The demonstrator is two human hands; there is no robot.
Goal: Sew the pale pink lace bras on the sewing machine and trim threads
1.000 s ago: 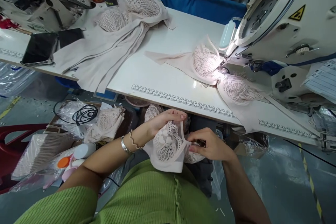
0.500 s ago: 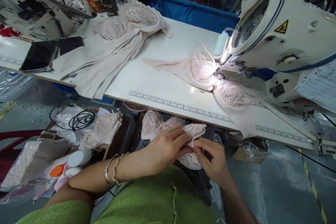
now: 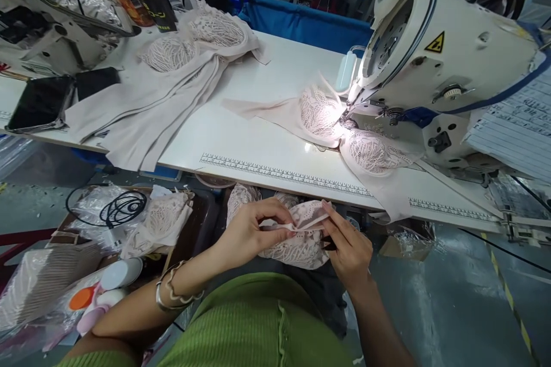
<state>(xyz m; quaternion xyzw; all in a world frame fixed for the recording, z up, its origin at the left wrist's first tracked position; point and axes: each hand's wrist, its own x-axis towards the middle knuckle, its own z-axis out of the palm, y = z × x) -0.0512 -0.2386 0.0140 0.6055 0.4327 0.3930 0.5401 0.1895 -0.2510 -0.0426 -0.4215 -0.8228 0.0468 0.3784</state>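
A pale lace bra (image 3: 297, 249) lies over my lap below the table edge. My left hand (image 3: 253, 226) pinches its upper edge between thumb and fingers. On the right, my right hand (image 3: 346, 241) grips the end of the same edge, which is stretched between both hands. Another lace bra (image 3: 365, 152) sits under the needle area of the lit sewing machine (image 3: 456, 46), one cup on each side. More lace bras (image 3: 172, 54) with long fabric bands are piled on the white table (image 3: 241, 137) at the left.
A black open case (image 3: 43, 103) and a second machine (image 3: 64, 40) stand at the table's left. Below, a box (image 3: 172, 241) holds a coiled cable and lace pieces. White bottles (image 3: 120, 272) lie lower left. Paper sheets (image 3: 516, 132) hang at the right.
My hands have moved apart, and my left hand has turned to a thumb-and-finger pinch. The lace edge is now spread between them. The view has shifted slightly to the right.
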